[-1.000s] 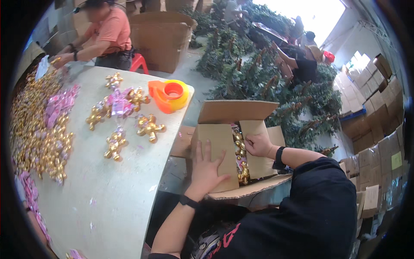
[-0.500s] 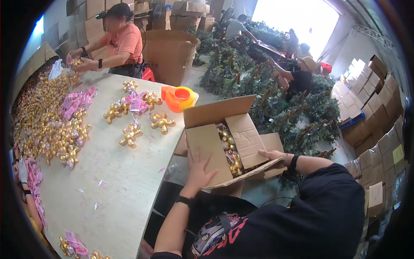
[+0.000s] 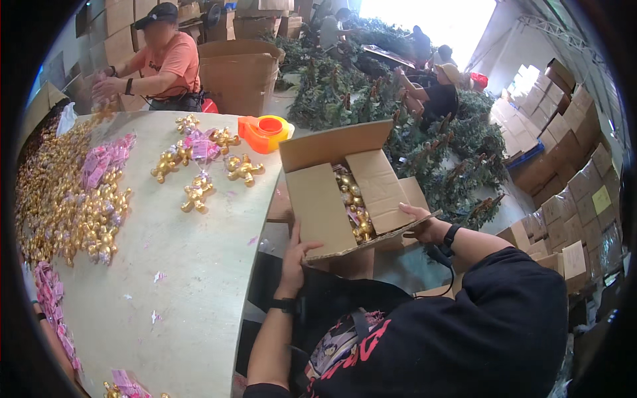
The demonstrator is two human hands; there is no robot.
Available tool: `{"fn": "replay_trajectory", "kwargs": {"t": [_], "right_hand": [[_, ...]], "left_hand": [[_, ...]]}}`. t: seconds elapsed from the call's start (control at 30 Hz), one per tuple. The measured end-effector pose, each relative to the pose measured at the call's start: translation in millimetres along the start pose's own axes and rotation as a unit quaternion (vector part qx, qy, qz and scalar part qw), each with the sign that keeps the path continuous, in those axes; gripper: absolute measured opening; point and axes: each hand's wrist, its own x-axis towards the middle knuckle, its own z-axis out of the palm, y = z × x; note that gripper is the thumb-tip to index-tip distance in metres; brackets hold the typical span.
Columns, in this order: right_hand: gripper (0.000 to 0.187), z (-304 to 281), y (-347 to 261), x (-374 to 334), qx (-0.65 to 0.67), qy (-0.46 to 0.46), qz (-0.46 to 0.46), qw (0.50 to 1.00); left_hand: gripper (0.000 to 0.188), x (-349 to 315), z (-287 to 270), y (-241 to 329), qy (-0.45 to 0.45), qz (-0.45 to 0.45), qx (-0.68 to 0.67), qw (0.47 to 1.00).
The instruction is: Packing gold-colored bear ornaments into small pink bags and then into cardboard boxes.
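Observation:
A brown cardboard box [image 3: 312,205] is between my hands beside the table's right edge. Its two side flaps are folded inward, while the far and near flaps stick out. Through the gap between the folded flaps show shiny gold figures [image 3: 361,225] with bits of pink. My left hand [image 3: 292,262] grips the box at its near left corner. On the near right side, my right hand [image 3: 424,225] clasps the edge, thumb on top; its other fingers are partly hidden underneath. Several gold bear-shaped figures [image 3: 244,170] lie on the table near an orange and yellow tape dispenser [image 3: 265,134].
A big heap of gold figures [image 3: 66,192] and pink tags [image 3: 106,162] covers the left of the pale table [image 3: 199,285]. Across it a co-worker in an orange shirt [image 3: 179,63] handles figures. Green artificial garlands [image 3: 424,152] and stacked cartons [image 3: 564,159] fill the right.
My left hand has shifted from lying spread on the left flap to gripping the near left corner. The box has tilted a little in my hands, and the view has turned slightly.

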Motion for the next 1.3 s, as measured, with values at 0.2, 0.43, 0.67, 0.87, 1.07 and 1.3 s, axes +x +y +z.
{"fn": "replay_trajectory", "kwargs": {"t": [0.2, 0.43, 0.67, 0.87, 1.07, 1.3], "right_hand": [[0.054, -37, 45, 34, 0.066, -0.011, 0.026, 0.997], [0.072, -65, 69, 49, 0.227, 0.112, -0.057, 0.966], [0.103, -24, 23, -1, 0.2, -0.016, -0.3, 0.933], [0.079, -50, 29, 72, -0.072, 0.16, -0.364, 0.915], [0.069, -6, 9, 79, -0.329, 0.294, -0.348, 0.827], [0.054, -17, -4, 83, -0.122, 0.097, -0.232, 0.96]], "left_hand": [[0.029, 4, 6, -8, 0.004, -0.039, 0.111, 0.993], [0.036, 5, 47, 16, 0.058, -0.031, 0.177, 0.982], [0.028, 21, 59, 15, 0.153, -0.092, 0.226, 0.958], [0.042, 45, 63, 6, 0.206, -0.083, 0.296, 0.929], [0.059, 69, 57, 22, 0.119, -0.129, 0.445, 0.878], [0.067, 108, 46, 17, 0.059, -0.328, 0.406, 0.851]]}}
